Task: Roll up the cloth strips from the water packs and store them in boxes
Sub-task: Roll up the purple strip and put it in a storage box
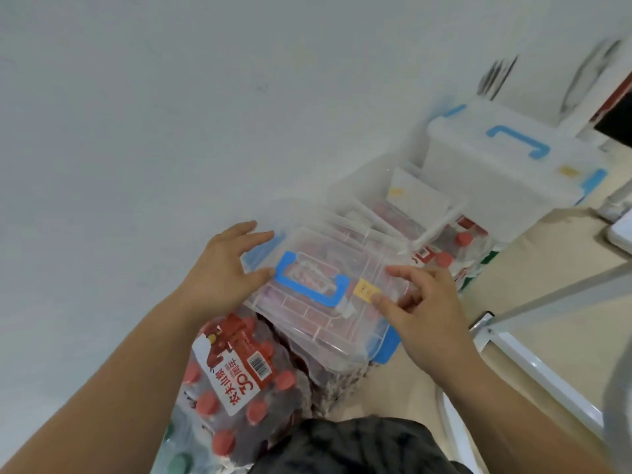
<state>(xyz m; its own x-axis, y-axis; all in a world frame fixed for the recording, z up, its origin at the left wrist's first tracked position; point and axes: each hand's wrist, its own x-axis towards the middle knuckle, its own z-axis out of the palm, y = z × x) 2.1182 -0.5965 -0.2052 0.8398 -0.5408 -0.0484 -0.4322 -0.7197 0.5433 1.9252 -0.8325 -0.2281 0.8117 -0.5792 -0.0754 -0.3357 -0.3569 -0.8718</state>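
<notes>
Box of clear plastic, left hand spread against its side, right hand open, fingertips on top.

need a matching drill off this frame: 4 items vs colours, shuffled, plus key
Items
1. lid handle of the near box
2. lid sticker
3. bottle caps
4. body of the far box

Colours
a. red
b. white
c. blue
d. yellow

Pairs: 1-c, 2-d, 3-a, 4-b
</notes>
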